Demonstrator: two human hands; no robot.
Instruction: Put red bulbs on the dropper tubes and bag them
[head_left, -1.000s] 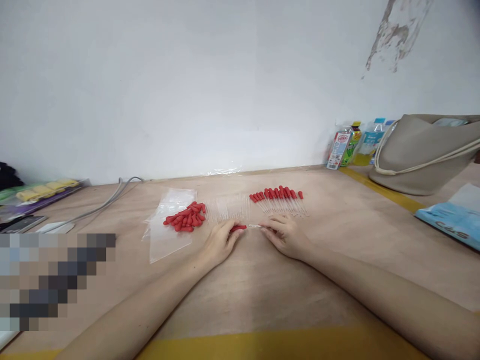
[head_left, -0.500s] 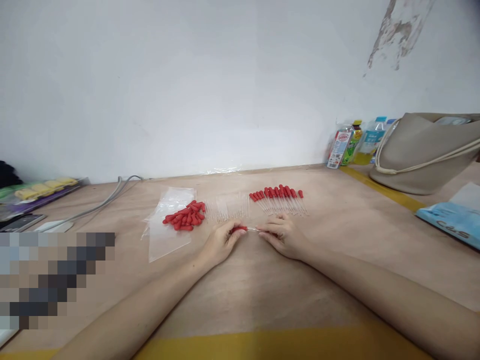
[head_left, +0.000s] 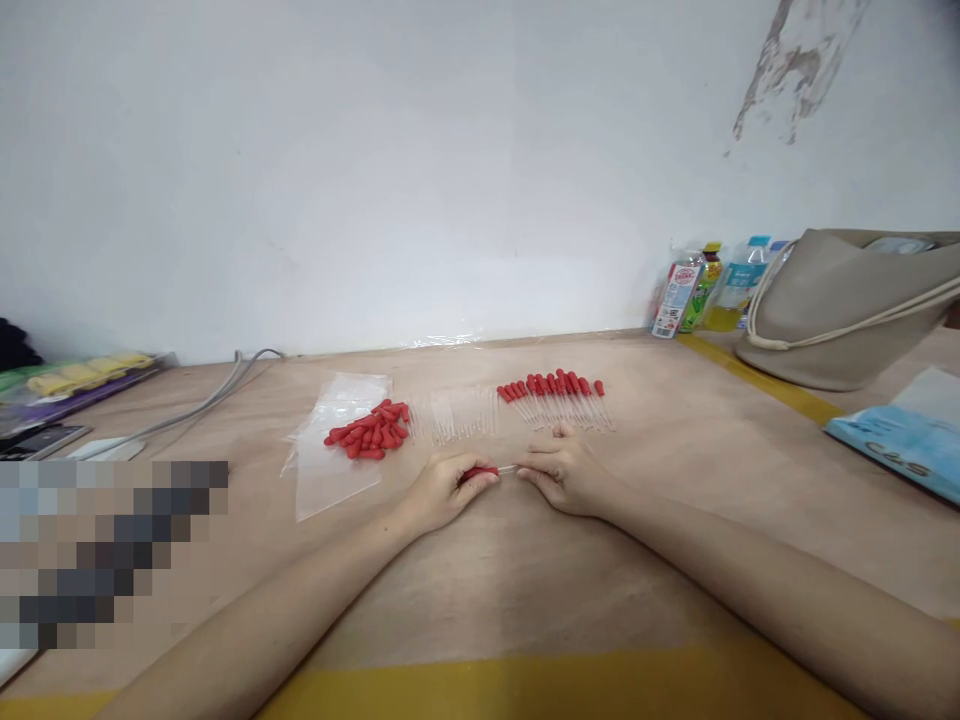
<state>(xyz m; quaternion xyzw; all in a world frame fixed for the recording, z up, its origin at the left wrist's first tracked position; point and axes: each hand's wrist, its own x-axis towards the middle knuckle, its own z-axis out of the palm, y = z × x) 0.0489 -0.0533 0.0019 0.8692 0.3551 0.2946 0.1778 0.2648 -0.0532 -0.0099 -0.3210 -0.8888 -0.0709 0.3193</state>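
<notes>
My left hand [head_left: 448,490] is closed around a red rubber dropper bulb [head_left: 481,472]. From the right, my right hand [head_left: 561,470] pinches a clear glass pipette tube [head_left: 508,469], whose end meets the open mouth of the bulb between my hands. Just beyond them lies a row of bare glass tubes [head_left: 454,415]. Further right are several droppers with red bulbs [head_left: 559,385] fitted on their glass tubes, side by side. A heap of loose red bulbs [head_left: 371,432] rests at the left on a clear plastic bag [head_left: 330,490].
A grey bag [head_left: 847,310] and drink bottles [head_left: 739,290] stand at the back right, with a blue packet [head_left: 892,445] nearer. On the left are a grey cable [head_left: 217,395], a phone [head_left: 49,440] and a package with yellow items [head_left: 82,375]. A wall closes off the back.
My left fingers have shifted forward along the bulb towards its mouth, and less of the glass tube shows between my hands. The hands sit slightly lower.
</notes>
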